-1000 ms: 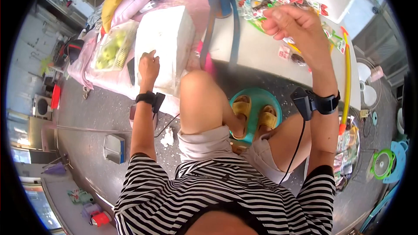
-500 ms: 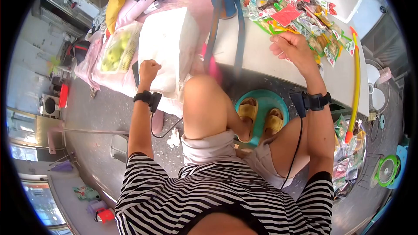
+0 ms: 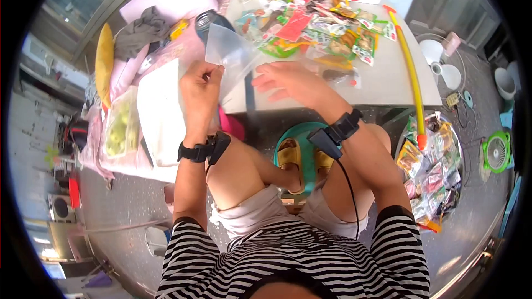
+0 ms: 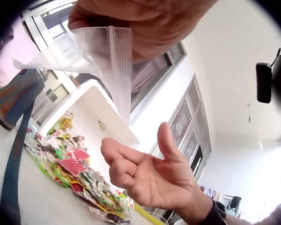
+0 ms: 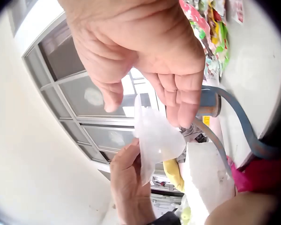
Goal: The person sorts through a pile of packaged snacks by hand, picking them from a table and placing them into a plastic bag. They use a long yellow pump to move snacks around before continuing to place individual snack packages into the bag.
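Observation:
A clear plastic bag [image 3: 227, 55] is pinched at its edge by my left hand [image 3: 200, 91], between thumb and curled fingers. In the left wrist view the bag [image 4: 119, 70] hangs down from that hand. My right hand [image 3: 293, 84] is just right of the bag, fingers loosely extended, holding nothing. The right wrist view shows the right hand [image 5: 145, 56] above the bag [image 5: 159, 136], thumb apart from the fingers. Many small colourful packets [image 3: 310, 16] lie piled on the white table [image 3: 382, 86] beyond the hands.
A strapped blue bottle [image 3: 208, 22] stands behind the left hand. Left are a white foam box [image 3: 158, 113] and a basket of green fruit [image 3: 119, 127]. A yellow tube [image 3: 411, 72] lies along the table's right side. More packets [image 3: 432, 177] fill a container on the floor.
The left hand has moved from the white box toward the table and now holds a clear bag. My right hand has moved left, close to it. The head view has shifted.

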